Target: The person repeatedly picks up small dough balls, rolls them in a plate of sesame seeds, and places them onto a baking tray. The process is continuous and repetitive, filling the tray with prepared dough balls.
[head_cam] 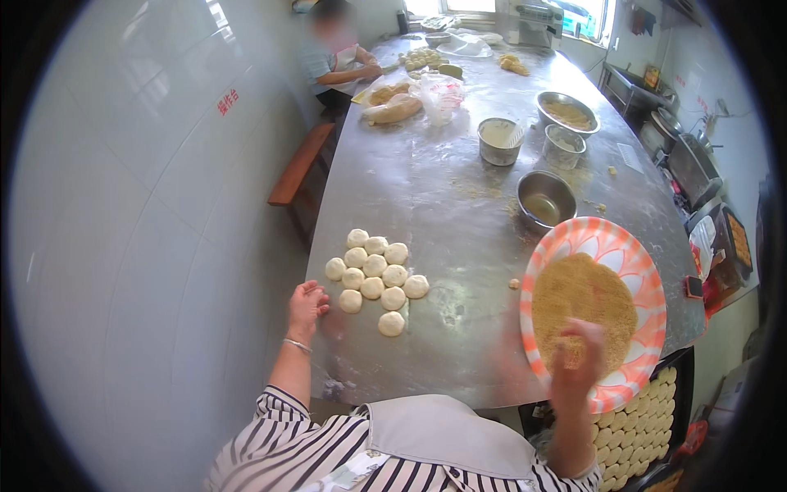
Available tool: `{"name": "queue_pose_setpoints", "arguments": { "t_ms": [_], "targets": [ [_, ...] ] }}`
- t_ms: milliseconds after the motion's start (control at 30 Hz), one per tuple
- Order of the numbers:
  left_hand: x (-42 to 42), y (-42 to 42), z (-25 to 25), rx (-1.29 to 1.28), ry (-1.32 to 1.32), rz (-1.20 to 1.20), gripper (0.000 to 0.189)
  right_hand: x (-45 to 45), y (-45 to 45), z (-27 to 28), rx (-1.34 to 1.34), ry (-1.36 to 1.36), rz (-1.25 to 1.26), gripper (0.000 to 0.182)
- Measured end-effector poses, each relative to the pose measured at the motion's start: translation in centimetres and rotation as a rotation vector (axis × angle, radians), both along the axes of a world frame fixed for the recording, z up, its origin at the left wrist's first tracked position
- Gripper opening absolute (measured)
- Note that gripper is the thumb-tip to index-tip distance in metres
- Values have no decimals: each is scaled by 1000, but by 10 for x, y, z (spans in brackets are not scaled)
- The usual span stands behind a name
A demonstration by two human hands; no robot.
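Note:
My left hand (309, 305) is at the table's left edge with loosely bent fingers, and no object shows in it. Just right of it, a cluster of round, flattened pale dough pieces (374, 265) lies on the metal table (455, 344). A lone dough round (391, 323) sits nearest me. Over a large orange-and-white plastic tray (645, 344) my right hand (578, 353) is blurred, its thumb and fingers apart. Tan grains, seemingly sesame seeds (584, 289), cover the tray's middle. Whether that hand holds anything is unclear.
Beyond the tray stand a metal bowl (547, 200) with liquid, two flour-dusted tubs (499, 142) and a basin (569, 114). A baking pan of dough rounds (636, 430) is below right. Another person (338, 61) works at the far left, near a wooden bench (301, 166).

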State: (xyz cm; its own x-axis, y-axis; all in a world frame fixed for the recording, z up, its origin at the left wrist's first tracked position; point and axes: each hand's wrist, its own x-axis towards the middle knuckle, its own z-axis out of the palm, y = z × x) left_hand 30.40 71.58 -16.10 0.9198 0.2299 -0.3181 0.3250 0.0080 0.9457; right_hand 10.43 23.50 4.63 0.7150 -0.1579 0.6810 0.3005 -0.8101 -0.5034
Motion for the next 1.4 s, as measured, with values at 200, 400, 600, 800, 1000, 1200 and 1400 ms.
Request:
{"name": "queue_pose_setpoints", "arguments": {
  "t_ms": [200, 400, 600, 800, 1000, 1200, 1400],
  "targets": [
    [36, -5, -15, 133, 37, -162, 42, 102, 114, -134, 419, 589, 369, 51],
    [37, -2, -5, -87, 105, -164, 44, 168, 125, -202, 512, 761, 144, 57],
    [48, 10, -19, -174, 108, -144, 40, 200, 134, -198, 655, 902, 121, 60],
    [59, -4, 6, -3, 83, -201, 35, 204, 132, -188, 494, 1036, 117, 51],
    [63, -12, -1, 56, -32, -115, 31, 192, 137, -175, 327, 973, 131, 36],
    [63, -25, -11, 124, -101, -4, 38, 167, 133, -167, 587, 995, 131, 35],
    [53, -13, 8, -32, -70, 113, 41, 107, 101, -116, 895, 985, 399, 29]
  ]
}}
